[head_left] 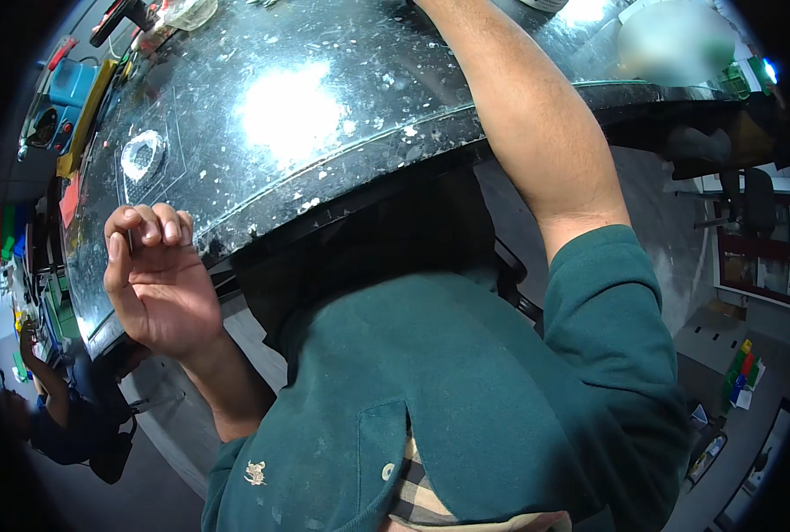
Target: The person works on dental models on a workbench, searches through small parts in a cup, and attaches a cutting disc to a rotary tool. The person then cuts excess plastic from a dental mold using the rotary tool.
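My left hand (166,288) is raised at the front left edge of the dark, speckled worktable (359,97), palm toward me. Its fingers curl inward and the thumb tip comes close to the index fingertip; whether something thin sits between them I cannot make out. Just beyond it on the tabletop lies a whitish ring-shaped thing (142,156), on or beside a clear flat sheet (172,164). My right forearm (537,115) stretches far across the table, and its hand is cut off by the top edge of the picture.
At the far left stand a light blue device (74,84) and a black-handled tool (116,19), near a crumpled clear plastic piece (189,12). A pale rounded thing (674,43), blurred, is at the upper right. Another person (54,408) sits at the left; an office chair (754,199) stands right.
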Tool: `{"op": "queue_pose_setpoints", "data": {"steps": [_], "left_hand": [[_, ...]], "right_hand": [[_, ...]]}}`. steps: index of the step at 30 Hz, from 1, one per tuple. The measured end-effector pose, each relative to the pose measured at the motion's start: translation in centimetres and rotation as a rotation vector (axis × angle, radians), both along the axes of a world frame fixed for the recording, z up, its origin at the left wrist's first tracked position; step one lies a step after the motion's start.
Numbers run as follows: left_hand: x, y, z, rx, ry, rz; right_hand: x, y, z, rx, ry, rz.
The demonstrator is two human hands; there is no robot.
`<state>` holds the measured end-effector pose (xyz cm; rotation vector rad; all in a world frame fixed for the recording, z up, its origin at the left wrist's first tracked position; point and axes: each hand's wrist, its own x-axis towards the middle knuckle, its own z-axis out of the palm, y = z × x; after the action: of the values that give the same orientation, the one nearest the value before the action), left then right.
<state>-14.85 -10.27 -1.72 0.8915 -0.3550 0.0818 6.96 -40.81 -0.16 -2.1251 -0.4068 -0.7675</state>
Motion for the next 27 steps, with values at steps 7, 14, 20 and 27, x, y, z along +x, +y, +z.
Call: {"op": "queue_pose_setpoints", "data": {"steps": [7, 14, 20, 27], "left_hand": [[-0.3, 0.5, -0.6, 0.165, -0.091, 0.167], [-0.4, 1.4, -2.2, 0.660, -0.267, 0.648], [-0.7, -0.4, -2.5, 0.761, -0.266, 0.717], [-0.4, 0.9, -3.3, 0.810, -0.287, 0.695]], "right_hand": [[-0.7, 0.2, 0.2, -0.018, -0.002, 0.021], [-0.8, 0.7, 0.0, -0.061, 0.046, 0.012], [-0.5, 0.4, 0.2, -0.109, 0.072, 0.009], [1.7, 0.5, -2.2, -0.159, 0.051, -0.082]]}}
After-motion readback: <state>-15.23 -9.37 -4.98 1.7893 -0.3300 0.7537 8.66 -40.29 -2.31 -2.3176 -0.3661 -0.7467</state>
